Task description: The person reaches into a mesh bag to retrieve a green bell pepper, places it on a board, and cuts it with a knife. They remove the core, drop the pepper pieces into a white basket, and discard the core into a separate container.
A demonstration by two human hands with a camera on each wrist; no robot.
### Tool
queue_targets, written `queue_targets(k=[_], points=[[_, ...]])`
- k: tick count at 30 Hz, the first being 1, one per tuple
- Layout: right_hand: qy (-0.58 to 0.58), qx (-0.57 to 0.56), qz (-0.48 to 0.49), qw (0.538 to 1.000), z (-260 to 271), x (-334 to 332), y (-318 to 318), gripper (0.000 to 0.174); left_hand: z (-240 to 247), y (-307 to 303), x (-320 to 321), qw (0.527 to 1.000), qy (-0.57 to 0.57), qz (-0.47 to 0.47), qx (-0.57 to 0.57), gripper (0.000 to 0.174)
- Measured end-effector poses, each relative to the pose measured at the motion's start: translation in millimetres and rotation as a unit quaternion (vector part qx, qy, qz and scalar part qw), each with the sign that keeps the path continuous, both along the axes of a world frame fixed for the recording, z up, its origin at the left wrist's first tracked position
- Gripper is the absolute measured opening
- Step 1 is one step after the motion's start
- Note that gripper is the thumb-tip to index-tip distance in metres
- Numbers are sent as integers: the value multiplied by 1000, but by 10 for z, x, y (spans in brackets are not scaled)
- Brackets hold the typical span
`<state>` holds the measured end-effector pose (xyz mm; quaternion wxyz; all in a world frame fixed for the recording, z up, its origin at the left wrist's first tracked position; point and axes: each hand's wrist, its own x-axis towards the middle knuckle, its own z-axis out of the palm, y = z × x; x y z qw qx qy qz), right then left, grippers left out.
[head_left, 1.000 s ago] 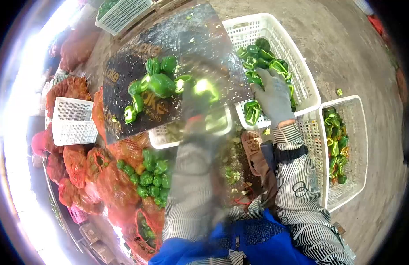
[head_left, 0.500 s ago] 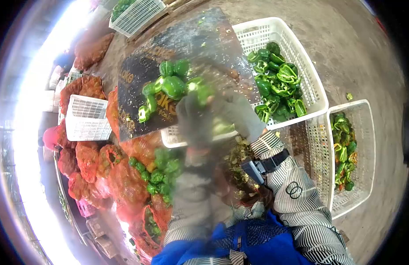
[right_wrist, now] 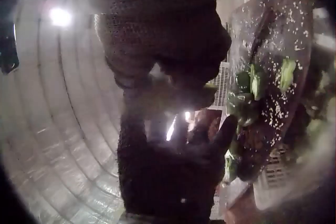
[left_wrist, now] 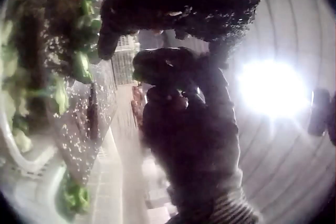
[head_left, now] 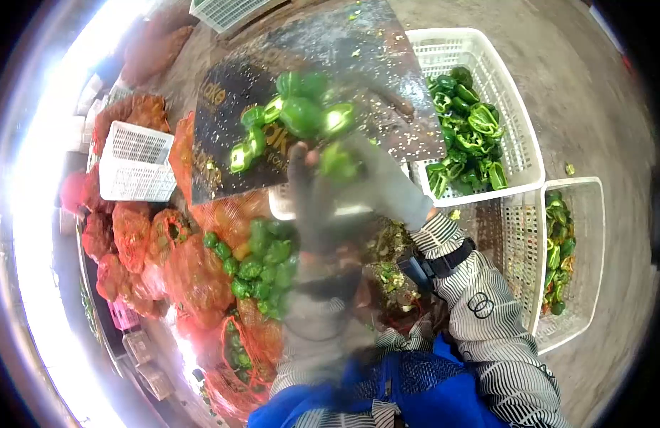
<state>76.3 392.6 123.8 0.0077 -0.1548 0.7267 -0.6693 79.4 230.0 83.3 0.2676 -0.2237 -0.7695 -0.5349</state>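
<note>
My gloved left hand (head_left: pixel 314 192), blurred by a smear on the lens, meets my gloved right hand (head_left: pixel 391 187) over the near edge of a dark board (head_left: pixel 223 160). Between them both hands grip a green bell pepper (head_left: pixel 338 162); the fingers hide much of it. One finger of the left hand points up toward the board in the right wrist view. Several more green bell peppers (head_left: pixel 301 116), some cut open, lie on the board just beyond. A long dark object like a knife (head_left: pixel 391 101) lies to their right among pale seeds.
A white crate (head_left: pixel 533 153) of cut green peppers adjoins the board's right side; another crate (head_left: pixel 594 250) with mixed pepper pieces stands nearer. Orange net sacks (head_left: pixel 194 278) and loose green peppers (head_left: pixel 250 269) lie at left. A small white crate (head_left: pixel 136 178) stands among the sacks.
My right hand has come out of the crate of cut peppers and moved left to the pepper at my left hand. The head view has shifted slightly.
</note>
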Motion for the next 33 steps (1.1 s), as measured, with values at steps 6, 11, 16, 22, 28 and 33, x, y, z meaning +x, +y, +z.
queue_targets(k=[6,11,16,22,28,33], points=[[20,162,-12,987,10,153,-309,31,669,152,220,751,-362,-231,502,47],[-34,46,68,996,138,227,-324,32,387,-207,210,937,-311,-103,117,66],[-20,11,111,994,170,246,-347,33,428,-180,295,903,-341,-119,234,53],[-268,-185,159,932,306,270,-438,29,566,-220,354,869,-331,-172,325,60],[-103,-65,37,992,-34,217,-522,30,84,-320,101,988,-143,41,-43,59],[60,347,-15,936,108,188,-248,41,252,-654,39,815,-218,-102,527,71]])
